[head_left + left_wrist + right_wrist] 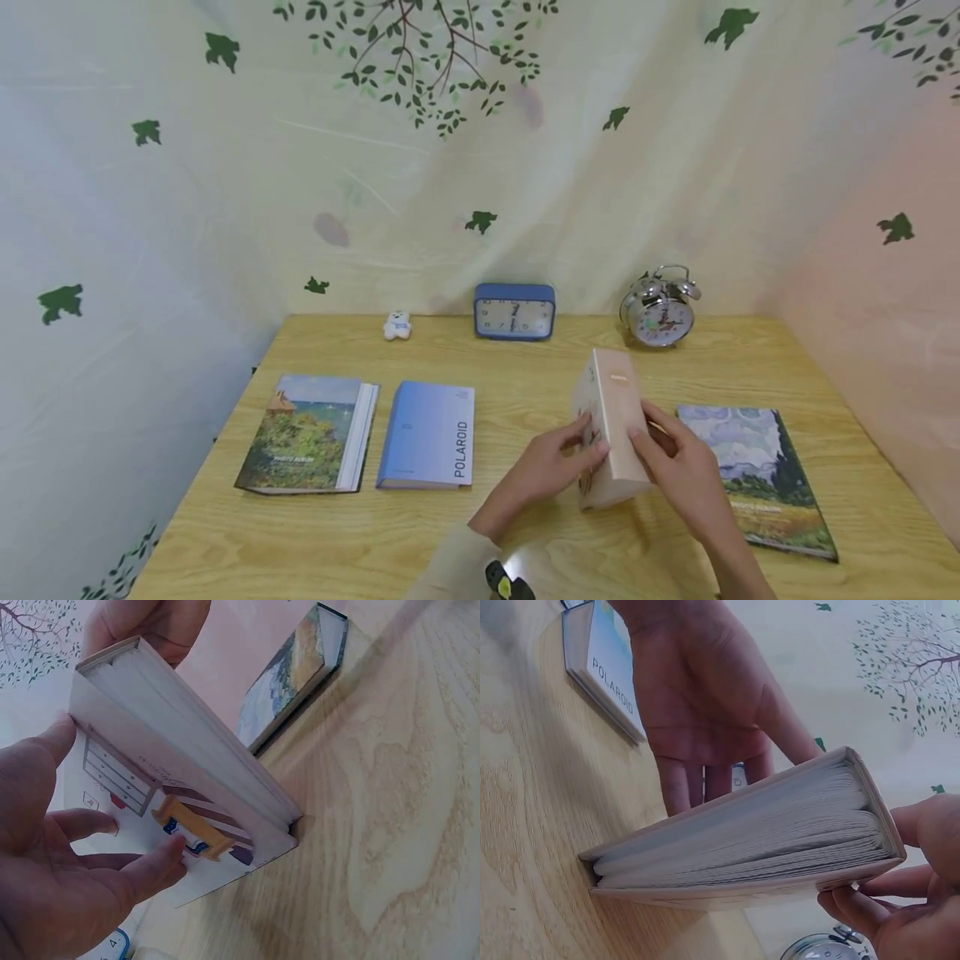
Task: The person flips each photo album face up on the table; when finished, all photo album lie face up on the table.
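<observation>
Both hands hold a pale pink photo album [622, 417] standing on edge above the table, its spine facing me. On the left cover, printed with furniture drawings, the left hand [553, 467] lays its fingers, with the thumb by the spine edge. Opposite, the right hand [682, 467] grips the spine side, thumb on the spine and fingers behind the other cover. The thick page block [780, 825] shows between the covers in the right wrist view. In the left wrist view the album's lower corner [294, 832] seems to meet the tabletop; contact is hard to tell.
A landscape-covered album [757, 483] lies right of the hands. To the left lie a blue POLAROID album [427, 437] and another painted photo album [307, 437]. Along the back stand a white bear figure [397, 326], a blue clock [514, 312] and a silver alarm clock [658, 312].
</observation>
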Motion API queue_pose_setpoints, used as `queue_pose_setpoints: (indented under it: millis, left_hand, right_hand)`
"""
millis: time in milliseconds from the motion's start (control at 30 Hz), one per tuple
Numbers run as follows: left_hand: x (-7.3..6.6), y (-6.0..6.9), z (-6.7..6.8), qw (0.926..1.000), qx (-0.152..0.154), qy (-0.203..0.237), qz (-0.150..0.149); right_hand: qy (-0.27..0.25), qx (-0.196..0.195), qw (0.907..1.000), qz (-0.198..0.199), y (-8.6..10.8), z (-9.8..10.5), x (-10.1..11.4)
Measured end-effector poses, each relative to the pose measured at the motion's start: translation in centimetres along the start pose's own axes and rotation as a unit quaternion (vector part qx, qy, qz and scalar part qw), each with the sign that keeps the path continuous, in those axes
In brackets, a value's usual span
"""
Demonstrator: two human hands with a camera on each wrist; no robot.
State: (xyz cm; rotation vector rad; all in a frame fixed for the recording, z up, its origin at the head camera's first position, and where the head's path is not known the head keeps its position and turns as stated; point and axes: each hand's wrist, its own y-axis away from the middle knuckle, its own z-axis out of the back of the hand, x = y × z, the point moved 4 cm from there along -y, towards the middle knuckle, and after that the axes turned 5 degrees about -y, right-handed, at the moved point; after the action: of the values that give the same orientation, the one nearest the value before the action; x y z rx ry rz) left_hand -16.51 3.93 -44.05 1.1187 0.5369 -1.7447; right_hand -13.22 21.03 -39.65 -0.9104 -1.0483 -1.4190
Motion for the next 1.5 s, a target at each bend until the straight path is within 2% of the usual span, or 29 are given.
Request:
queue_pose_setpoints:
  millis: [100, 233, 400, 533, 700, 867, 967, 1100, 1167, 1300, 1500]
  left_hand:
    - [-0.3, 0.1, 0.5, 0.9991, 0.001, 0.043, -0.005]
    - [-0.8, 0.2, 1.4, 0.9954, -0.018, 0.094, 0.0]
    - [-1.1, 0.7, 2.5, 0.9933, -0.043, 0.108, 0.0]
    - [-1.3, 1.2, 3.4, 0.9928, -0.055, 0.106, -0.011]
    - [-1.2, 1.7, 4.6, 0.9919, -0.098, 0.079, -0.021]
    - [-0.8, 2.0, 5.5, 0.9911, -0.129, 0.027, -0.023]
    - [-0.7, 2.1, 6.1, 0.9893, -0.139, -0.029, -0.03]
    - [-0.7, 2.4, 7.0, 0.9814, -0.155, -0.11, -0.027]
    - [-0.6, 2.6, 7.3, 0.9808, -0.153, -0.121, -0.016]
    - [0.0, 2.9, 7.5, 0.9855, -0.13, -0.108, 0.014]
    - [1.3, 2.9, 6.6, 0.9896, -0.094, -0.101, 0.04]
  right_hand:
    - [0.012, -0.01, 0.9997, 0.02, 0.0, -0.3, 0.3]
    - [0.016, -0.021, 0.9984, 0.051, -0.1, -1.1, 0.4]
    - [-0.005, -0.016, 0.9973, 0.072, -0.3, -2.2, 0.9]
    - [-0.027, -0.015, 0.9964, 0.079, -0.3, -2.9, 1.3]
    - [0.003, -0.006, 0.9968, 0.08, -0.6, -3.9, 1.0]
    - [0.018, 0.03, 0.9971, 0.067, -1.0, -5.1, 0.0]
    - [0.027, 0.051, 0.9964, 0.062, -1.2, -5.8, -0.8]
    - [0.048, 0.062, 0.994, 0.077, -1.4, -6.6, -1.8]
    - [0.069, 0.057, 0.9925, 0.084, -1.5, -6.7, -2.1]
    - [0.119, 0.036, 0.9886, 0.085, -1.7, -6.8, -2.8]
    - [0.173, 0.025, 0.9834, 0.05, -2.0, -6.5, -3.6]
